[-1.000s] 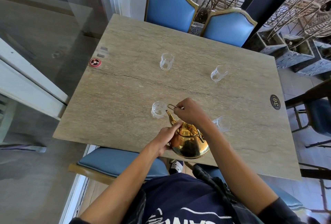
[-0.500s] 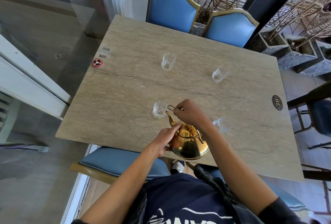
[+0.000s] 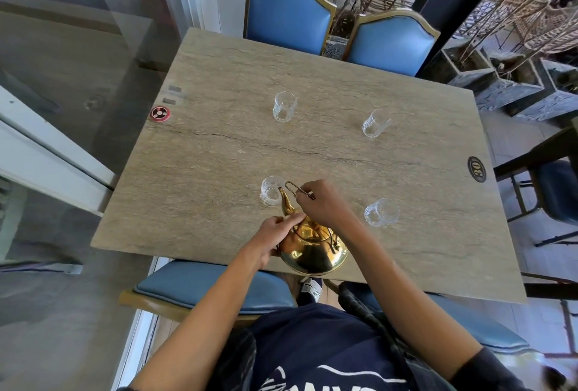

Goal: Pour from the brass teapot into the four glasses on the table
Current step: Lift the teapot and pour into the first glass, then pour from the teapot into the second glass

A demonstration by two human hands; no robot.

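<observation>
A shiny brass teapot (image 3: 312, 249) is tilted over the near edge of the stone table (image 3: 219, 171), its spout reaching over the rim of the near-left glass (image 3: 269, 192). My right hand (image 3: 323, 203) grips the teapot's wire handle from above. My left hand (image 3: 276, 234) presses fingers on the lid and the pot's left side. Three other clear glasses stand apart: near-right (image 3: 380, 212), far-left (image 3: 284, 106), far-right (image 3: 374, 123). Whether liquid is flowing cannot be seen.
Two blue chairs (image 3: 287, 12) stand at the table's far side and a blue seat (image 3: 200, 287) sits at the near edge. A red round disc (image 3: 159, 113) lies at the left edge, a black number badge (image 3: 476, 169) at the right. A glass wall runs along the left.
The teapot's spout has stayed over the near-left glass and both hands keep their hold. Only the camera view shifted slightly.
</observation>
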